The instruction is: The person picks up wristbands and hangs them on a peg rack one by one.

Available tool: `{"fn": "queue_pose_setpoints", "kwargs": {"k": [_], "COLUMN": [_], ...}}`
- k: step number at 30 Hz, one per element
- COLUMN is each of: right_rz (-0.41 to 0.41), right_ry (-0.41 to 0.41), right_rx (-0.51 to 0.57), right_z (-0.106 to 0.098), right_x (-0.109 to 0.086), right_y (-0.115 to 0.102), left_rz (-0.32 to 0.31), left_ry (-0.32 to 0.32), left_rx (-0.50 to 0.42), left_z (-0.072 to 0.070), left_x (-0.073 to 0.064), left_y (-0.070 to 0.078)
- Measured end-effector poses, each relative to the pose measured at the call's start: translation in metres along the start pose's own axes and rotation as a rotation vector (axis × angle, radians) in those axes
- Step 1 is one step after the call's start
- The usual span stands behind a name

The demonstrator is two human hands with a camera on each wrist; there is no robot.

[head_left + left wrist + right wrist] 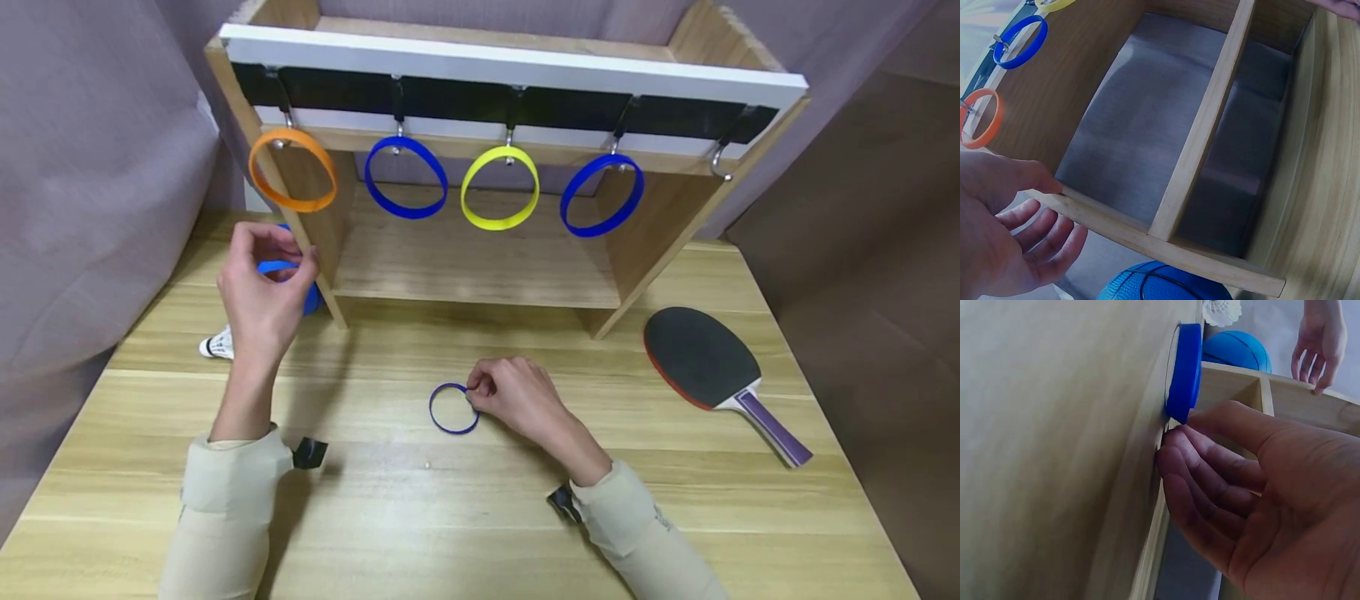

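My right hand pinches the edge of a blue ring on the wooden tabletop. In the right wrist view the ring stands out beyond the thumb and fingertips, its band seen nearly side-on. My left hand holds the front edge of the left side panel of a wooden shelf; the left wrist view has its thumb and fingers on either side of that edge. Along the shelf's top rail hang an orange ring, a blue ring, a yellow ring and another blue ring.
A metal hook is at the rail's right end. Behind the left hand are a blue ball and a white shuttlecock. To the right lies a table tennis paddle. Grey curtain hangs around the table.
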State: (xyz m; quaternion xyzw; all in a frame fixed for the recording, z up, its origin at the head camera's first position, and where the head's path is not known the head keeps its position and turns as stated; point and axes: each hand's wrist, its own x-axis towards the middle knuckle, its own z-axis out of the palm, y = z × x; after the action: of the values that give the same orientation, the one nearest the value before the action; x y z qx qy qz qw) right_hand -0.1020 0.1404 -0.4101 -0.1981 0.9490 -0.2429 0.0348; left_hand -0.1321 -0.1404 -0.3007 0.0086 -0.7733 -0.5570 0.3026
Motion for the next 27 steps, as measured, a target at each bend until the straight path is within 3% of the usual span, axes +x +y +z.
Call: {"fn": "queue_pose_setpoints", "kwargs": {"k": [9, 14, 23, 27], "right_rz": [0.062, 0.053, -0.047, -0.116], "right_ry": [0.027, 0.011, -0.104, -0.054], "right_rx": [-0.008, 0.008, 0.325, 0.545], "right_z": [-0.025, -0.031, -0.043, -0.062], "right_x": [-0.002, -0.003, -0.007, -0.014], "right_y": [0.022, 0.026, 0.021, 0.016], "left_rz": [0.005, 0.003, -0.012, -0.015], "left_ry": [-0.007, -0.006, -0.008, -0.007], "left_rx": [-0.013, -0.016, -0.017, -0.016], "left_z": [0.002, 0.002, 0.000, 0.000], "left_x": [0.001, 0.001, 0.000, 0.000], "left_y": [0.002, 0.002, 0.002, 0.001]}}
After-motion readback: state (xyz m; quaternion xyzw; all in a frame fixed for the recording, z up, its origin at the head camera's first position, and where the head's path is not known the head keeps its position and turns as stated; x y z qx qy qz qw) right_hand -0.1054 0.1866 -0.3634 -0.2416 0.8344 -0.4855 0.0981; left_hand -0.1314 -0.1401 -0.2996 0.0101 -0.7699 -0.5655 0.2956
